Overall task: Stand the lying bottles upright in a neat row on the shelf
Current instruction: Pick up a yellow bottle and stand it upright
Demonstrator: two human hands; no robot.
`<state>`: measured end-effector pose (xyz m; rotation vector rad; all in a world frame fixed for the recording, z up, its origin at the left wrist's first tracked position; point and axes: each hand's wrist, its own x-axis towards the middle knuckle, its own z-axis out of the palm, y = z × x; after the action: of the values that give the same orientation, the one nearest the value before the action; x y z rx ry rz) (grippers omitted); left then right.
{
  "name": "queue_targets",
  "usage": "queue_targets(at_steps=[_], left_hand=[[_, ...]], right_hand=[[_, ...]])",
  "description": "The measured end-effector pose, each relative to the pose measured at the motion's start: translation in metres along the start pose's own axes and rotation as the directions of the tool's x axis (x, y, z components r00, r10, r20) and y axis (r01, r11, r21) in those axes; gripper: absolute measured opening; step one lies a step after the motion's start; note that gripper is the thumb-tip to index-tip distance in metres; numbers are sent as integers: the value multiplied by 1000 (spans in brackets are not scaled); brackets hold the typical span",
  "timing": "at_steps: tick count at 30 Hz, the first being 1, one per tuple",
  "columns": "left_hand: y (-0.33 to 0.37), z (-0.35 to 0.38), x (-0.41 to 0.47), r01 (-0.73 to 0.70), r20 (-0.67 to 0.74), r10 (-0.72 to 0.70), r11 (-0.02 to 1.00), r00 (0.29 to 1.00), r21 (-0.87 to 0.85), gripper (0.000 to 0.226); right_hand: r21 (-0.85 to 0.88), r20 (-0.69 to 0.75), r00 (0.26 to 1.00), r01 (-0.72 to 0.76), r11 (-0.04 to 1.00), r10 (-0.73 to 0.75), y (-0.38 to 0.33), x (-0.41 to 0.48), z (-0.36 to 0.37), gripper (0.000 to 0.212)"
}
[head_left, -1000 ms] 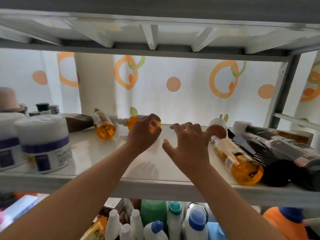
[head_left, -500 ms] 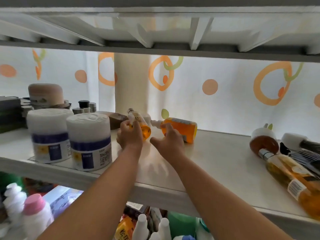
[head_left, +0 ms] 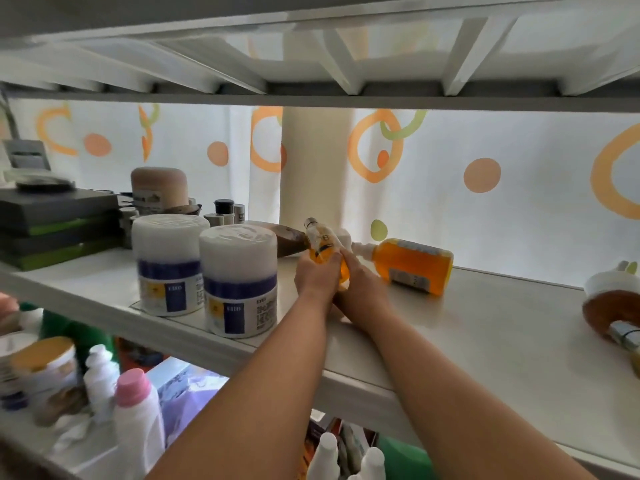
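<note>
Two hands now meet on one small amber bottle [head_left: 320, 245] near the back of the shelf [head_left: 485, 327], where half a second ago only the left hand touched it and the right was spread open beside it. Going left to right: two white tubs with blue bands [head_left: 207, 271] stand at the front left, untouched and upright. Just right of them the left hand [head_left: 313, 282] is wrapped round the lower body of the small bottle, fingers closed on it. The bottle is tilted, its dark cap pointing up and back toward the pale post behind, so it looks partly raised rather than flat on the shelf; whether its base touches the shelf I cannot tell, since the hands hide it. The right hand [head_left: 360, 285] has come in against the same bottle, pressing its right side, so both hands are clamped on it together.

Just right of the hands a larger orange bottle [head_left: 412, 263] lies on its side, nozzle pointing left toward the hands, close to them but apart. At the far right edge another orange bottle with a white cap [head_left: 609, 306] lies down, only partly in view.

My reading: the first bottle is being stood up, and at least two more lying bottles remain, so the row is barely begun.
</note>
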<state>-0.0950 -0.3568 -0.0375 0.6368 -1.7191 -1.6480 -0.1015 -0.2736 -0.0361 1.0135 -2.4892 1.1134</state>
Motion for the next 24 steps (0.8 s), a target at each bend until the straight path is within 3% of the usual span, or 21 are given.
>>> queue_targets(at_steps=[6,11,15,24], left_hand=[[3,-2,-4,51,31,-47,991,998,-127,80],[5,-5,-5,113,79,-98,968,992,-222,82],[4,-5,-5,129,97,-106,953,990,-273,82],[10,2,-20,142,215,-72,933,974,-331,86]], right_hand=[[7,1,1000,-12,1000,12,4,-1,-2,53],[128,-2,1000,-20,992,20,8,0,2,41],[72,-35,999,39,997,-36,10,0,4,50],[14,-241,970,-21,1000,24,8,-6,-2,53]])
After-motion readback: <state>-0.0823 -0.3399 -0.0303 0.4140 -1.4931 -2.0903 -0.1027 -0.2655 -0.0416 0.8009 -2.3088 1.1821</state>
